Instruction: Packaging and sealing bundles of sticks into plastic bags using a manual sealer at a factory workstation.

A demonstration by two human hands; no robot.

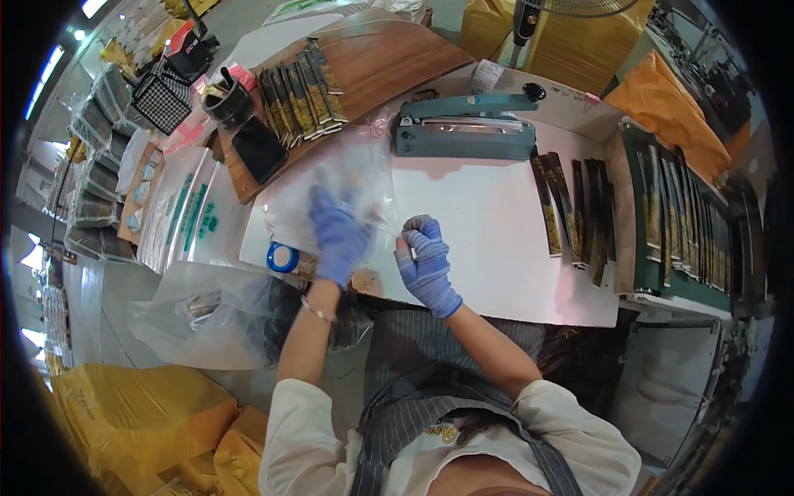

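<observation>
Both my hands wear blue-purple gloves over a white work table (488, 273). My right hand (427, 266) is closed, its thumb and fingers pinching the edge of a clear plastic bag (289, 202). My left hand (337, 240), smeared by motion, is over the bag; its fingers cannot be made out. Beyond the right hand sits a teal hand-lever bag sealer (467, 132) with its arm low over the sealing bar. A blue-rimmed roll of tape (283, 257) lies to the left of my left hand.
Slim black-and-gold packets (302, 99) lie on a wooden board (389, 58) at the back. More packets (591, 207) lie on the right, beside a green-lined box (695, 289) of them. A phone (260, 149), pen cup (227, 103) and flat plastic bags (178, 215) are at left.
</observation>
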